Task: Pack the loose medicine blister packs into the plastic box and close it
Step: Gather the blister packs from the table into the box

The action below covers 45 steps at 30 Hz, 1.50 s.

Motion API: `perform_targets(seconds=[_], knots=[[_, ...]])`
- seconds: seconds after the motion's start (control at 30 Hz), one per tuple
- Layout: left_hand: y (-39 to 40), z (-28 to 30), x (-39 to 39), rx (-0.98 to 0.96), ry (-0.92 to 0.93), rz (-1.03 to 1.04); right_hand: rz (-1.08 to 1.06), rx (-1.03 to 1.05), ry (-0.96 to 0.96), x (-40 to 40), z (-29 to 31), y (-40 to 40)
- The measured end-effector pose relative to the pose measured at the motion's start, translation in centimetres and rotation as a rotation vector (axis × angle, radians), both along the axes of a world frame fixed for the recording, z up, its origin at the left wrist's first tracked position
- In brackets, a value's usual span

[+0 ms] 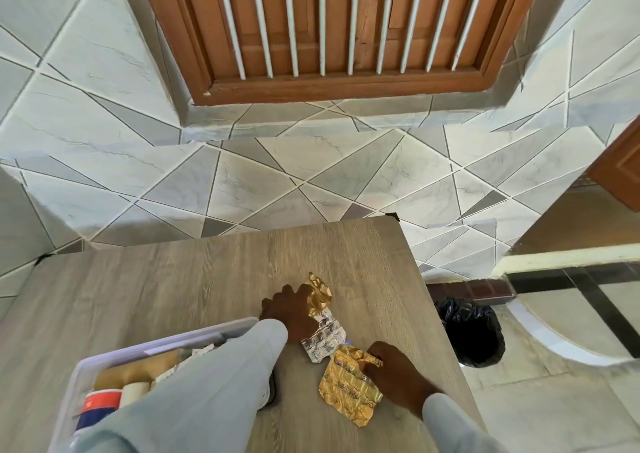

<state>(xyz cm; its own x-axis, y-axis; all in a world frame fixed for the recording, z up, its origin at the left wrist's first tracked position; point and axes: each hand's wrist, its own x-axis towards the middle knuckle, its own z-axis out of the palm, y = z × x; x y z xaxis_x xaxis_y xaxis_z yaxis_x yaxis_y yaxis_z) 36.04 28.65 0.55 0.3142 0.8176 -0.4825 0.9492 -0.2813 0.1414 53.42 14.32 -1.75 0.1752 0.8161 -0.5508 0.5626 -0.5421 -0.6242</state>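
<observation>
Nearest to the camera, two pale grey sleeves (194, 393) come in from the lower edge; the left one passes over the plastic box (104, 352), which stands open at the lower left of the wooden worktop (173, 279); inside the box some packets lie, among them a red and blue one (100, 406) and a beige roll (133, 392), but the sleeve hides most of the content, and I see no lid that I can name with certainty.

The right hand (394, 369) rests on the worktop to the right of the box; its fingers press on the upper right edge of a gold blister pack (346, 390), which lies crumpled and flat on the wood; whether the fingers are closed around the foil or only lie on it, I cannot tell.

A little farther, a silver blister pack (323, 336) lies between the two hands, touching the gold one at its lower end; it is wrinkled and slightly tilted.

The left hand (287, 314) is stretched forward past the box; its fingers are curled on a second gold blister pack (318, 295), which stands bent upward beside the fingertips; the grip looks closed on this foil.

Beyond the right edge of the worktop, a black bag (471, 331) sits on the floor; behind the worktop a tiled wall (242, 182) with grey triangles rises; at the top a brown wooden window frame (346, 85) with white bars is visible.
</observation>
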Motion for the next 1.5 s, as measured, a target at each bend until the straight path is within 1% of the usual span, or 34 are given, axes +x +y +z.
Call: perform_targets(seconds=[0.07,0.17,0.3,0.4,0.47,0.5,0.53,0.57,0.63,0.67,0.7,0.77,0.83,0.9,0.93,0.97,1.0,1.03,1.07,1.13,1.17,1.23,1.33,1.43,1.5], knots=[[-0.3,0.6,-0.6,0.062,-0.066,-0.039,-0.022,0.004,-0.013,-0.4,0.5,0.0],[-0.4,1.3,-1.8,0.205,-0.135,-0.115,-0.087,0.013,-0.01,-1.1,1.3,-0.4],[-0.4,3.3,-4.0,0.32,-0.259,-0.222,-0.188,0.056,-0.032,-2.8,3.1,-1.3],[-1.3,5.9,-7.9,0.427,-0.372,-0.308,-0.319,0.148,0.014,-4.5,5.3,-1.7],[-2.5,6.2,-11.3,0.57,-0.473,-0.392,-0.447,0.262,0.074,-5.8,6.9,-1.7],[-3.4,6.0,-13.6,0.657,-0.47,-0.464,-0.514,0.316,0.091,-7.1,7.9,-1.4],[-4.5,5.4,-15.3,0.701,-0.452,-0.52,-0.579,0.371,0.118,-8.3,8.7,-1.1],[-5.6,4.6,-17.3,0.716,-0.383,-0.567,-0.625,0.416,0.149,-10.0,9.7,-0.7],[-8.0,3.2,-19.5,0.627,-0.201,-0.598,-0.646,0.475,0.196,-13.3,11.0,-0.1],[-8.6,2.8,-20.5,0.557,-0.125,-0.568,-0.626,0.494,0.205,-15.1,11.2,0.2],[-9.2,2.4,-21.1,0.492,-0.108,-0.533,-0.592,0.506,0.211,-16.6,10.9,0.5],[-9.9,1.8,-22.0,0.281,-0.139,-0.473,-0.498,0.515,0.199,-19.7,9.8,0.9],[-9.8,1.4,-22.7,0.204,-0.296,-0.418,-0.441,0.486,0.201,-22.2,8.5,1.1],[-9.6,1.5,-23.6,0.174,-0.457,-0.327,-0.459,0.408,0.188,-23.8,7.6,1.3],[-9.4,1.6,-24.1,0.19,-0.505,-0.285,-0.482,0.367,0.166,-24.4,7.4,1.3],[-9.1,1.5,-24.7,0.254,-0.501,-0.262,-0.497,0.338,0.141,-24.7,7.1,1.3],[-8.8,1.6,-25.5,0.352,-0.454,-0.248,-0.493,0.321,0.097,-25.0,6.9,1.3],[-8.7,2.1,-26.1,0.411,-0.422,-0.229,-0.464,0.312,0.029,-25.2,6.6,1.3],[-8.8,2.4,-26.5,0.372,-0.4,-0.201,-0.402,0.301,-0.069,-25.4,6.3,1.3],[-9.0,2.3,-26.8,0.25,-0.323,-0.168,-0.206,0.251,-0.278,-25.7,5.9,1.3],[-8.8,2.1,-26.7,0.225,-0.303,-0.174,-0.11,0.221,-0.359,-25.9,5.8,1.2],[-8.9,1.9,-26.5,0.235,-0.279,-0.221,0.047,0.191,-0.498,-26.1,5.9,1.3],[-8.6,1.8,-25.7,0.324,-0.241,-0.291,0.214,0.198,-0.683,-25.9,5.5,1.4],[-8.3,1.5,-24.4,0.33,-0.214,-0.368,0.324,0.206,-0.827,-25.7,5.1,1.6],[-8.0,1.2,-24.0,0.332,-0.164,-0.401,0.373,0.191,-0.877,-25.5,4.8,1.8]])
